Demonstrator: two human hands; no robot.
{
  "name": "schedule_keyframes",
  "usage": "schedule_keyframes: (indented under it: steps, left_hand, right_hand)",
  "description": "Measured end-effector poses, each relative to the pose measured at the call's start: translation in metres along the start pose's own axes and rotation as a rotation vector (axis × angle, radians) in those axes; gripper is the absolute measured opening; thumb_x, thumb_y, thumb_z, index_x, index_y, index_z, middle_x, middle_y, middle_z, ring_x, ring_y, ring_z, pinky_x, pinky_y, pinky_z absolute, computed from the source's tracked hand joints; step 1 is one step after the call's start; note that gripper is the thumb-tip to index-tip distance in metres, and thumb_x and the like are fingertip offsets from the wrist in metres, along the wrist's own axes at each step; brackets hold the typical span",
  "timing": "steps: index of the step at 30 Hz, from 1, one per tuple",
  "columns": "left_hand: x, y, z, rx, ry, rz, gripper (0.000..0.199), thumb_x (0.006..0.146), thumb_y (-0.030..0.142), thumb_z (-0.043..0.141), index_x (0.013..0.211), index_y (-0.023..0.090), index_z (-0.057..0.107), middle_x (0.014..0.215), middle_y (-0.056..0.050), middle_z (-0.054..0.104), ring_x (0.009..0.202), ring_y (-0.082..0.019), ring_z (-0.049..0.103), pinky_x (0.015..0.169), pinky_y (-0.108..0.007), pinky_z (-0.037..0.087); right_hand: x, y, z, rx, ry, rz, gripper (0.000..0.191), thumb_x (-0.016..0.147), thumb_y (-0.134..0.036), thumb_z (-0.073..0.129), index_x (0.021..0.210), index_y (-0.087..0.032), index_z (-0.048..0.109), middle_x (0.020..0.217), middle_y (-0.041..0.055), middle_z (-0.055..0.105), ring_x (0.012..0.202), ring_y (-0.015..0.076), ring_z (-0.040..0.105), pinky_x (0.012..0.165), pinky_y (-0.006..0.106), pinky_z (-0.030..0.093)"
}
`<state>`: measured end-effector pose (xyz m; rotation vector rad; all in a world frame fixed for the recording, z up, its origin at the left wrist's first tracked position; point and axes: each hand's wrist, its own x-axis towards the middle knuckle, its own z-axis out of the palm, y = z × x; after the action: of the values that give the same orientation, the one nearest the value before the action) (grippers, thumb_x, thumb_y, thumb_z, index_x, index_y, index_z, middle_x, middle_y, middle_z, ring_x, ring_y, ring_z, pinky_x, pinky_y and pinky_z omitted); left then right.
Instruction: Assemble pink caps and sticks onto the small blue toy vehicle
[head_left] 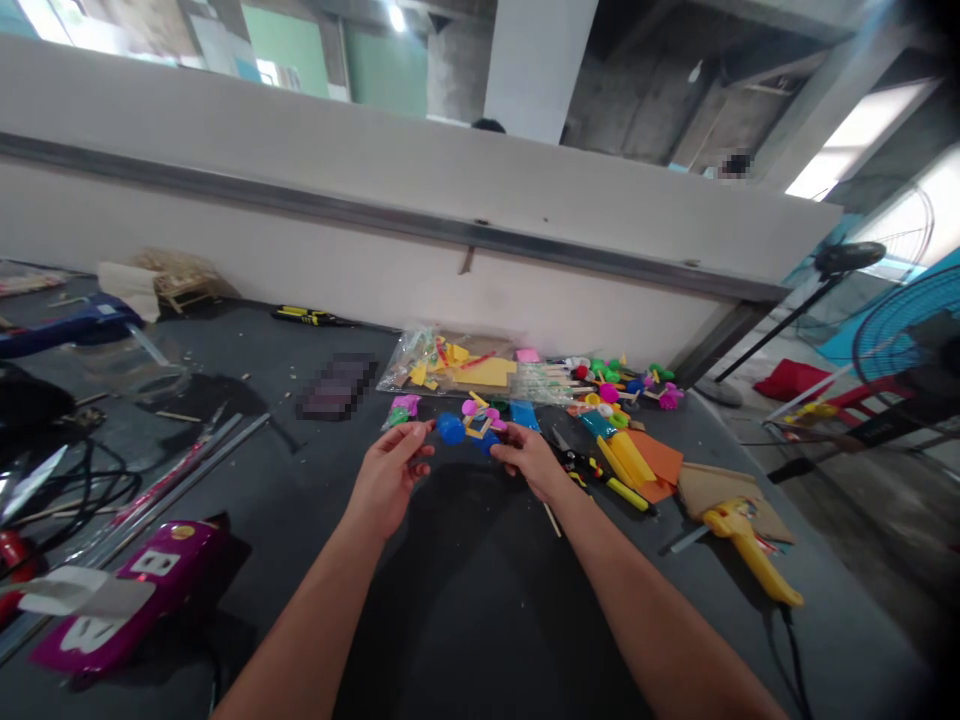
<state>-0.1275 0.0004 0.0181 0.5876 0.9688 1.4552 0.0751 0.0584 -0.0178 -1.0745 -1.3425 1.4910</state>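
A small craft model (477, 426) of pale wooden sticks, with blue and pink round pieces, is held up between my hands over the dark table (450, 560). My right hand (531, 462) is closed, its thumb and fingers gripping the model at its right side by a blue round piece. At the model's left, my left hand (391, 475) is pinched closed beside the other blue round piece (451, 428). A tiny dark reddish bit shows at its fingertips, too small to name. Just behind lies a pink and green bundle (403, 409).
Behind the model lies a clear bag (457, 362) with yellow pieces. Colourful small parts (611, 380), scissors (574, 460), a yellow-and-black cutter (626, 493) and a yellow glue gun (754, 550) are on the right. A purple device (139, 595) sits left. A white partition (375, 255) borders the back.
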Motion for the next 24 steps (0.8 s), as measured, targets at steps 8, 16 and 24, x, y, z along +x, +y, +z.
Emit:
schedule_keyframes:
  steps: [8,16,24]
  left_hand:
    - [-0.007,0.0016,0.0037,-0.043,-0.092,-0.11,0.019,0.066,0.026,0.074,0.079,0.017,0.063,0.089,0.0,0.064,0.068,-0.011,0.063,0.051,-0.019,0.049]
    - [-0.0106,0.0013,0.0079,-0.04,-0.145,-0.073,0.014,0.071,0.023,0.071,0.078,0.016,0.062,0.099,-0.005,0.065,0.069,-0.008,0.058,0.054,-0.018,0.048]
    - [-0.0094,0.004,0.0075,-0.006,-0.009,0.07,0.02,0.067,0.028,0.074,0.083,0.015,0.069,0.087,-0.002,0.062,0.063,-0.006,0.051,0.051,-0.017,0.044]
  right_hand:
    - [-0.0027,-0.0037,-0.002,0.361,-0.037,0.152,0.038,0.058,-0.03,0.078,0.091,-0.019,0.063,0.075,-0.0017,0.061,0.06,0.0107,0.058,0.045,0.021,0.046]
    - [-0.006,-0.0066,0.0057,0.624,-0.086,0.292,0.01,0.079,-0.025,0.06,0.084,-0.017,0.058,0.069,0.0007,0.066,0.065,0.0149,0.067,0.053,0.025,0.054]
    - [-0.0042,-0.001,0.0036,0.657,-0.049,0.208,0.009,0.077,-0.022,0.063,0.083,-0.015,0.06,0.071,0.0013,0.067,0.067,0.0155,0.068,0.058,0.026,0.056]
